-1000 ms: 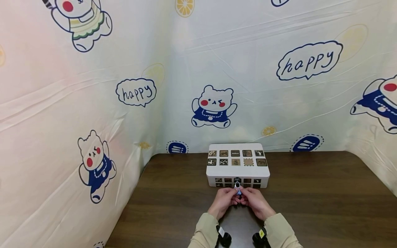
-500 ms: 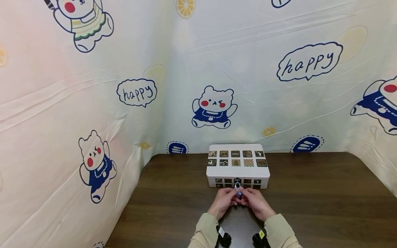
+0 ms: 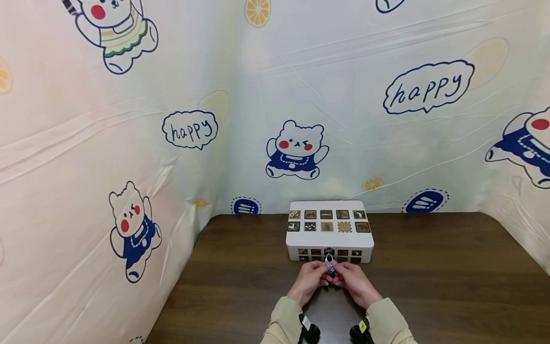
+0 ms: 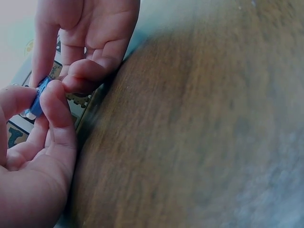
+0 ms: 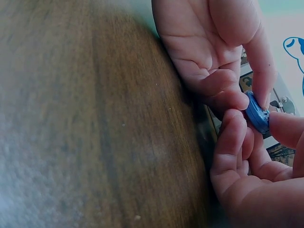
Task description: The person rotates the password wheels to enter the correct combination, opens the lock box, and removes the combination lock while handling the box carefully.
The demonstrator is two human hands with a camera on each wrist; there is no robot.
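A small blue padlock (image 3: 330,268) with a silver shackle is held between both hands, just in front of the white tin box (image 3: 326,237). My left hand (image 3: 307,281) pinches it from the left with thumb and index finger. From the other side, my right hand (image 3: 355,283) pinches it the same way. Seen from the left wrist, the padlock (image 4: 40,97) shows its blue edge between the fingertips. In the right wrist view the padlock's (image 5: 256,113) blue body is clearer. Near the shackle, a metal latch (image 3: 329,250) sits on the box front; whether they touch I cannot tell.
The box, printed with small square pictures, stands on a dark wooden table (image 3: 240,267) near its back edge. A pale cloth (image 3: 240,157) with cartoon bears hangs behind and along the sides. Black wrist cameras (image 3: 312,333) are strapped at both sleeves.
The head view has tilted a touch, so the whole scene sits slightly lower. Both hands keep pinching the padlock in nearly the same spot before the box.
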